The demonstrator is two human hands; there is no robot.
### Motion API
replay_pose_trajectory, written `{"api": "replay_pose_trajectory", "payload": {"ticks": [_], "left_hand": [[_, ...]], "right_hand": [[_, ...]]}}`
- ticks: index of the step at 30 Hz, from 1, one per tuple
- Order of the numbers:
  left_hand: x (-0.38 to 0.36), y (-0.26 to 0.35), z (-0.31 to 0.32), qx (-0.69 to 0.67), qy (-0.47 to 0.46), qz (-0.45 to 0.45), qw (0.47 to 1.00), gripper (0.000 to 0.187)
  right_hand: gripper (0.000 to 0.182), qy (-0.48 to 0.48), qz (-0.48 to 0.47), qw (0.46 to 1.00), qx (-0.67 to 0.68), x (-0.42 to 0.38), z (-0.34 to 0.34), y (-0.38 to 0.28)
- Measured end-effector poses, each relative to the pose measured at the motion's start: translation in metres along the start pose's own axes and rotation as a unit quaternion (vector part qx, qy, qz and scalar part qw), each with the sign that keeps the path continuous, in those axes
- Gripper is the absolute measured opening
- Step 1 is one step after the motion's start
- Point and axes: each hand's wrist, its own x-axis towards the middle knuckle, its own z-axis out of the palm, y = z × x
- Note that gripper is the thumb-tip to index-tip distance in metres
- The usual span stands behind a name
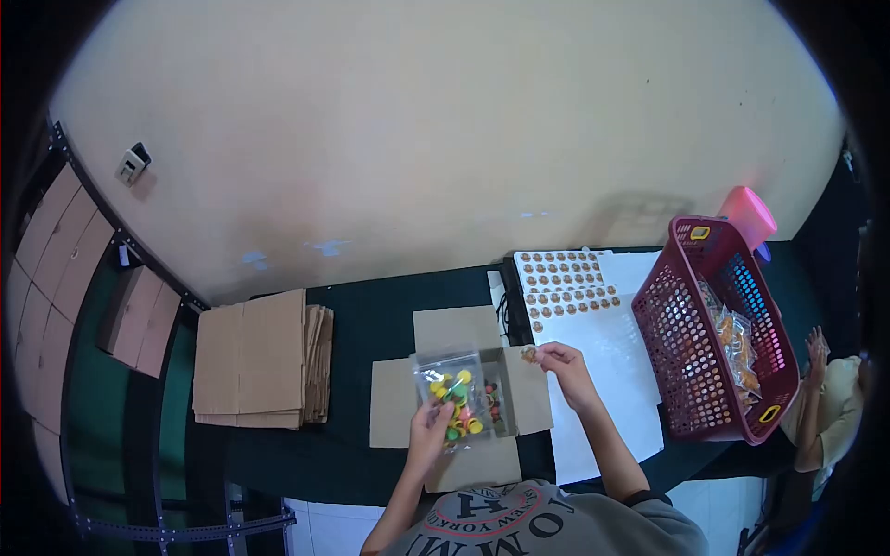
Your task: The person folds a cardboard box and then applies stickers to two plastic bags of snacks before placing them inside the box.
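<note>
My left hand (431, 431) grips a clear zip bag (451, 380) filled with yellow, green and red round pieces. The bag hangs over an open cardboard box (394, 398) whose flaps are spread outward. Inside the box, more small dark red and green pieces (492, 400) show beside the bag; the bag hides the rest. Pinched in the fingertips of my right hand (565, 366) is a small round brown sticker (529, 354), above the box's right flap. Sheets of matching stickers (565, 278) lie just beyond that hand.
A maroon plastic basket (691, 371) holding packed bags (732, 352) stands at the right, with a pink container (749, 213) behind it. Flattened cardboard boxes (248, 357) are stacked at left. White paper (603, 398) covers the table's right part. Another person's hand (816, 357) is at far right.
</note>
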Motion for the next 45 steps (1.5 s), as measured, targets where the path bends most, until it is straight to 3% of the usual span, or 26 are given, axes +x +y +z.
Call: {"api": "replay_pose_trajectory", "payload": {"ticks": [5,6,11,14,19,26,28,35,41,43,45], "left_hand": [[0.003,0.007,0.018,0.01,-0.041,0.042,0.998,0.028],[0.0,0.012,0.022,0.014,-0.051,0.035,0.998,0.028],[-0.008,0.013,0.026,0.03,-0.06,0.073,0.995,0.026],[-0.01,0.014,0.023,0.054,-0.051,0.024,0.997,0.032],[-0.007,0.002,0.019,0.038,-0.058,0.049,0.996,0.032],[-0.01,0.004,0.023,0.036,-0.054,0.068,0.996,0.031],[-0.012,0.005,0.023,0.035,-0.059,0.066,0.996,0.03],[-0.012,0.004,0.024,0.049,-0.069,0.073,0.994,0.028],[-0.01,-0.001,0.021,0.048,-0.046,0.063,0.996,0.026],[-0.01,-0.001,0.02,0.052,-0.041,0.061,0.996,0.027],[-0.01,0.0,0.019,0.056,-0.036,0.06,0.996,0.028]], "right_hand": [[0.013,-0.143,-0.019,0.99,-0.005,-0.049,0.049,-0.045],[0.016,-0.152,-0.05,0.985,-0.058,-0.052,0.052,-0.044],[0.023,-0.157,-0.099,0.971,-0.149,-0.059,0.061,-0.038],[0.028,-0.136,-0.134,0.958,-0.215,-0.061,0.062,-0.033],[0.033,-0.124,-0.18,0.936,-0.275,-0.063,0.063,-0.035],[0.034,-0.114,-0.192,0.928,-0.297,-0.06,0.064,-0.035],[0.032,-0.123,-0.136,0.957,-0.224,-0.058,0.065,-0.034],[0.031,-0.12,-0.153,0.951,-0.24,-0.055,0.062,-0.027],[0.026,-0.143,-0.241,0.899,-0.336,-0.055,0.06,-0.029],[0.025,-0.17,-0.149,0.932,-0.285,-0.055,0.061,-0.032],[0.025,-0.164,-0.174,0.925,-0.296,-0.056,0.061,-0.032]]}}
